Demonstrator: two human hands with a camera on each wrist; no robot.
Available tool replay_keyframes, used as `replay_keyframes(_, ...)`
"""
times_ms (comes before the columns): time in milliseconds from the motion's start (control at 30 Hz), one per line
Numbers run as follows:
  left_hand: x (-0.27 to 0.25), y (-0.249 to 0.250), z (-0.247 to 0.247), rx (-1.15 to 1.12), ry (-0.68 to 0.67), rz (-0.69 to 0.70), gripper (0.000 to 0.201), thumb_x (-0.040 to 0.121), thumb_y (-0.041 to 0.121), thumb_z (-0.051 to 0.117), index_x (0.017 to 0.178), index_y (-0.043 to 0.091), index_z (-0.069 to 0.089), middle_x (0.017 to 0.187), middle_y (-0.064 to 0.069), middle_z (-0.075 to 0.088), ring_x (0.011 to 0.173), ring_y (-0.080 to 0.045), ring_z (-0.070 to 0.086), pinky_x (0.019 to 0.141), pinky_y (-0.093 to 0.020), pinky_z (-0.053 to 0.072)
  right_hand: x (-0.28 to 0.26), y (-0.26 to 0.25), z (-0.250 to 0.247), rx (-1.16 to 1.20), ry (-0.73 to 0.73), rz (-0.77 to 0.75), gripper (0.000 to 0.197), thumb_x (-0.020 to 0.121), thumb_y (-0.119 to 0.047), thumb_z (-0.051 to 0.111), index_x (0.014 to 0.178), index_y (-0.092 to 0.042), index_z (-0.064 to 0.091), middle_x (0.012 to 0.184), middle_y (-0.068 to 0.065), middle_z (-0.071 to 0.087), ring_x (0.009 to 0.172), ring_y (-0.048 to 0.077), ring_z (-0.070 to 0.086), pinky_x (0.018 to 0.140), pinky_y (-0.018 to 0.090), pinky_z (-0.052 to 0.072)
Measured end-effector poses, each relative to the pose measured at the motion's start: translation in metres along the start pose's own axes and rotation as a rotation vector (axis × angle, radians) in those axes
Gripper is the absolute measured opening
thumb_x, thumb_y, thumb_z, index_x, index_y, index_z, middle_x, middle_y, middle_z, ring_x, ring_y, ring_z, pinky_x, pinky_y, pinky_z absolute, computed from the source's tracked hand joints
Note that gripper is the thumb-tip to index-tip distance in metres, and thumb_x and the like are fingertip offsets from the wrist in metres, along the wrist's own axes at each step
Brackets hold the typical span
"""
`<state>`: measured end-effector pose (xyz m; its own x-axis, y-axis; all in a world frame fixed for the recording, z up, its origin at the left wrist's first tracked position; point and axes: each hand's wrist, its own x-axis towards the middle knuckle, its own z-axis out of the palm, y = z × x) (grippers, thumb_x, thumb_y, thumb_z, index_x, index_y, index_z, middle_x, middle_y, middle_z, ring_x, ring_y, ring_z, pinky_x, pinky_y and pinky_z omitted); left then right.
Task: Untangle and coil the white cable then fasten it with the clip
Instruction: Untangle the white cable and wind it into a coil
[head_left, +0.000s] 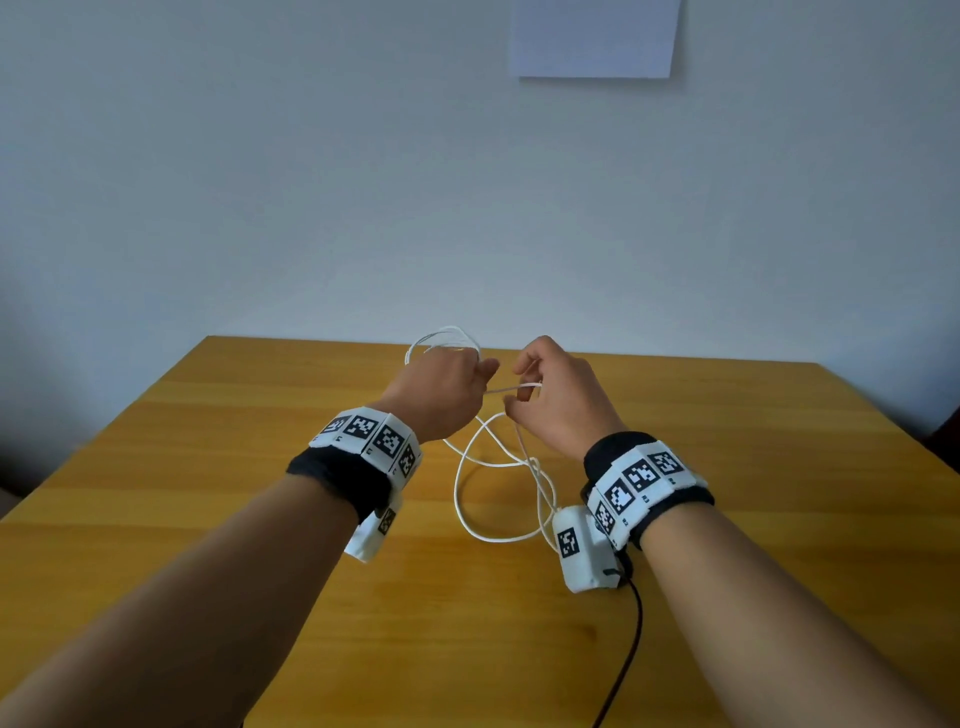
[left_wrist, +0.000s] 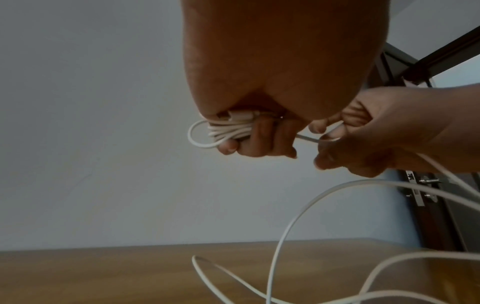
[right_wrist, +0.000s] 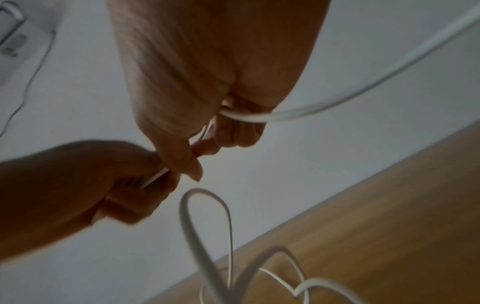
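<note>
Head view showing both hands raised above the wooden table (head_left: 208, 467), left hand (head_left: 441, 395) gripping several coils of white cable (head_left: 498, 457), right hand (head_left: 556, 400) apparently pinching a strand between them, slack trailing onto the tabletop.

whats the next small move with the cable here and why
Probably lay one more loop onto the bundle: the left hand already grips several coils of the white cable, the right hand pinches the strand just beside it, and loose loops lie on the table. No clip is in view.
</note>
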<state>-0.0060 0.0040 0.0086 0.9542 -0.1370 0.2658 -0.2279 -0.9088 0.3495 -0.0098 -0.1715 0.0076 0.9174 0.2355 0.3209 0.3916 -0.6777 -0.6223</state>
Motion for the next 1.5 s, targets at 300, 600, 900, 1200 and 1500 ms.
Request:
replay_keyframes(300,-0.005,-0.008,-0.006,-0.069,-0.03,-0.056,0.065,0.104,0.051,0.034,0.056,0.007,0.037,0.059,-0.003,0.039,0.051,-0.017,0.041,0.058,-0.033,0.029,0.007,0.021,-0.01,0.424,-0.13,0.24,0.029,0.095,-0.039,0.07,0.092,-0.01,0.075,0.05,-0.007,0.06,0.051,0.011,0.059,0.068,0.031,0.057)
replay_keyframes(600,0.0,-0.01,-0.015,-0.447,-0.1,-0.332,0.07,0.085,0.079,0.043,0.056,0.016,0.037,0.055,-0.006,0.044,0.05,-0.02,0.041,0.059,-0.031,0.039,0.006,0.022,-0.017,0.524,-0.115,0.197,0.03,0.101,-0.031,0.063,0.095,-0.005,0.076,0.06,-0.004,0.049,0.045,0.01,0.043,0.049,0.023,0.04)
replay_keyframes(900,-0.01,0.014,-0.017,-1.208,-0.424,-0.305,0.059,0.105,0.046,0.038,0.052,0.024,0.023,0.048,0.003,0.015,0.043,-0.015,0.015,0.05,-0.029,0.021,0.018,0.016,-0.006,0.271,0.122,0.066,0.031,0.105,-0.036,0.054,0.091,-0.019,0.076,0.057,-0.007,0.053,0.05,0.008,0.047,0.054,0.02,0.042)
replay_keyframes(1200,-0.006,0.036,-0.028,-1.849,-0.202,-0.168,0.039,0.106,0.035,0.035,0.071,0.019,0.032,0.055,0.002,0.03,0.049,-0.017,0.032,0.063,-0.032,0.029,0.016,-0.001,0.004,0.204,-0.029,0.046,0.026,0.104,-0.018,0.049,0.089,-0.028,0.069,0.07,0.002,0.066,0.062,0.02,0.058,0.061,0.031,0.044)
replay_keyframes(1500,0.0,0.048,-0.033,-1.543,0.129,-0.06,0.045,0.108,0.045,0.022,0.085,0.011,0.039,0.089,-0.018,0.076,0.089,-0.042,0.073,0.086,-0.047,0.053,0.012,-0.006,0.011,0.217,-0.224,0.088,0.017,0.102,-0.025,0.057,0.115,-0.024,0.067,0.067,-0.002,0.066,0.049,-0.001,0.057,0.067,0.029,0.047)
